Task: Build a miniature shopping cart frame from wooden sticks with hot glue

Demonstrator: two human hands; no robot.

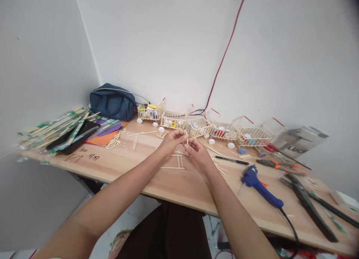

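My left hand (174, 142) and my right hand (198, 153) meet above the middle of the wooden table (179, 186). Between their pinched fingertips is a short pale wooden stick (187, 138), held roughly upright; the fingers hide part of it. Below the hands, a small ladder-like stick frame (179, 162) lies flat on the tabletop. Just behind the hands stands a miniature stick shopping cart (198, 127) with white wheels, in a row with several similar carts. A black pen (231, 160) lies right of my right hand.
At right lie a blue glue gun (259, 184), orange-handled pliers (280, 165) and a long black tool (311, 206). A white-grey box (301, 145) stands behind them. At left are packs of sticks (58, 128), a blue bag (113, 102) and cut stick pieces (116, 138).
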